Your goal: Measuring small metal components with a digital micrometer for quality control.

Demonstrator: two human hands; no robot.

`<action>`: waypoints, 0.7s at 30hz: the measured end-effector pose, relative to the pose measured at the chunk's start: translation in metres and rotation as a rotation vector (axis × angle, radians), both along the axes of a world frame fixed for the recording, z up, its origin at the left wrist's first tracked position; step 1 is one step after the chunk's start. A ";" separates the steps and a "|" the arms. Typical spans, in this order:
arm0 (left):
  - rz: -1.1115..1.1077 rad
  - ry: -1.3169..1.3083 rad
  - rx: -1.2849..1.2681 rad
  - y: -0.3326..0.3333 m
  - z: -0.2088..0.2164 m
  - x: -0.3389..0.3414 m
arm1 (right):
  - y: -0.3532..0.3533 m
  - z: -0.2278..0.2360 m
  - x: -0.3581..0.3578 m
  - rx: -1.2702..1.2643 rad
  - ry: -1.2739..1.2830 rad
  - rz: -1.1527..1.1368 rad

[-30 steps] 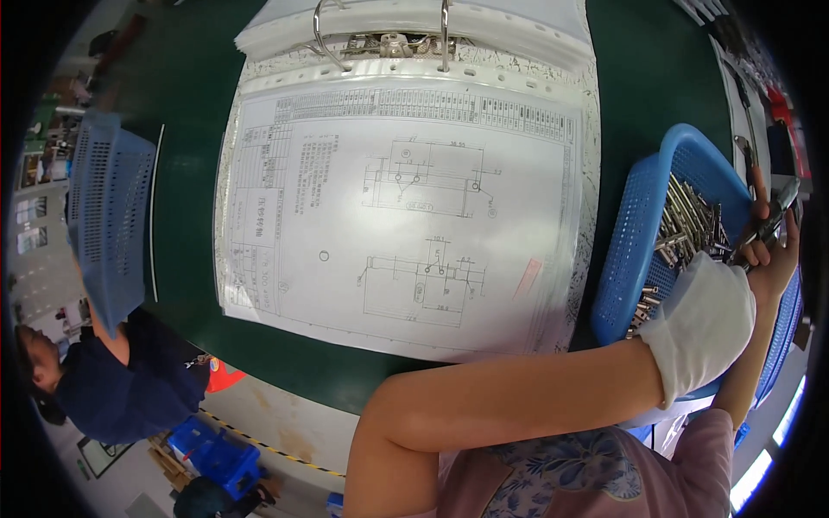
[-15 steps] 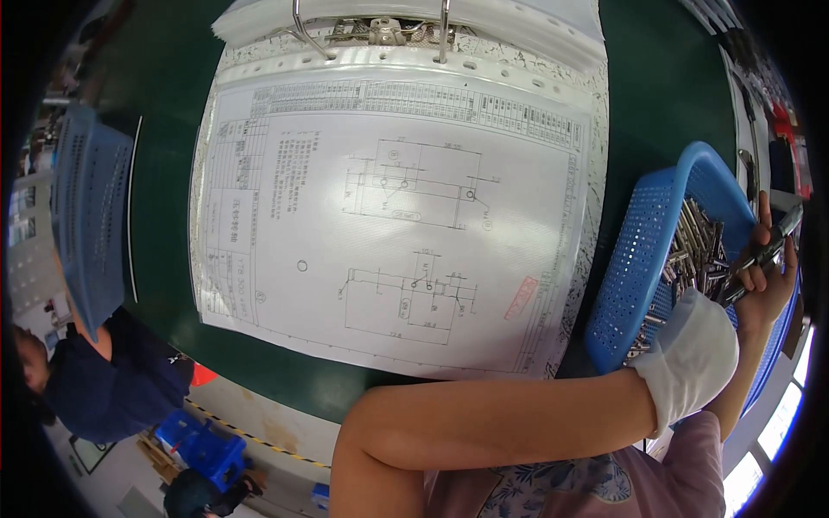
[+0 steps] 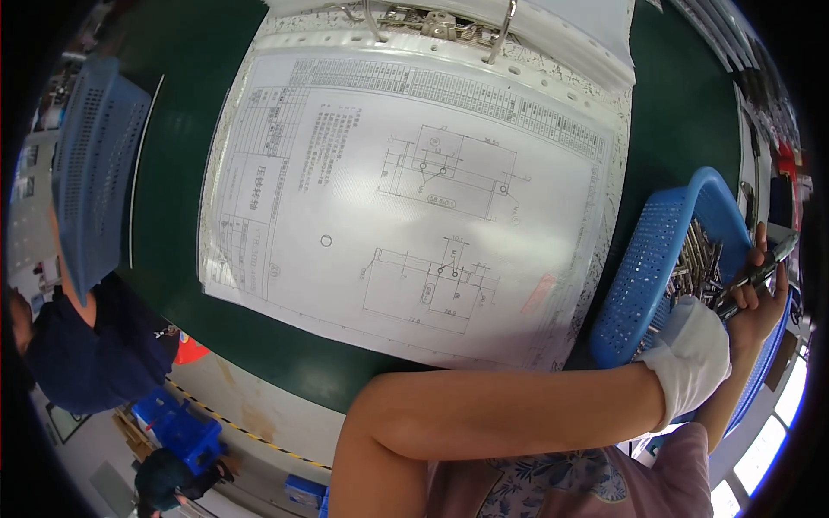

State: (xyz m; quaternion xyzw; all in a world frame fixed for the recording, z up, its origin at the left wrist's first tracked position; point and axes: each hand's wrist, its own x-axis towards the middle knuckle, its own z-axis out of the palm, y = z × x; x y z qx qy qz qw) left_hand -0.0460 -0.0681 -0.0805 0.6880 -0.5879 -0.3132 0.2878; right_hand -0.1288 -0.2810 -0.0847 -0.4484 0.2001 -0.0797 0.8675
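Observation:
My right hand [image 3: 758,302], bare, is closed around a dark, narrow tool with a grey end, which looks like a caliper [image 3: 777,250]. Beside it is my left hand [image 3: 695,350], in a white glove; its arm reaches across my front to the right. The left fingers do not show clearly, nor does anything in them. Both hands are at the near right side of a blue perforated basket [image 3: 617,298]. Inside the basket lie many slim metal pins [image 3: 695,259], partly covered by my hands.
A ring binder with a technical drawing [image 3: 345,268] lies open on the dark green table [image 3: 173,250]. Long metal tools [image 3: 751,112] lie at the far right. On the left, another person [image 3: 104,354] in dark clothing has an arm by a blue basket [image 3: 99,181]. Another person [image 3: 164,479] is lower down.
The whole view has shifted and turned slightly, so the binder appears further right and tilted. Both hands stay by the basket, with the tool still in my right hand.

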 end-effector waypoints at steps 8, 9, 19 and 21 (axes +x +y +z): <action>0.109 -0.112 -0.069 -0.001 -0.007 -0.013 | -0.002 -0.004 0.001 -0.002 0.004 -0.028; 0.121 -0.109 -0.069 -0.001 -0.007 -0.014 | -0.003 -0.004 0.001 -0.024 0.002 0.000; 0.094 -0.116 -0.111 -0.010 -0.007 -0.010 | -0.009 0.001 -0.001 -0.048 0.002 -0.012; 0.085 -0.110 -0.098 -0.010 -0.006 -0.012 | -0.006 0.003 0.001 -0.059 0.005 0.005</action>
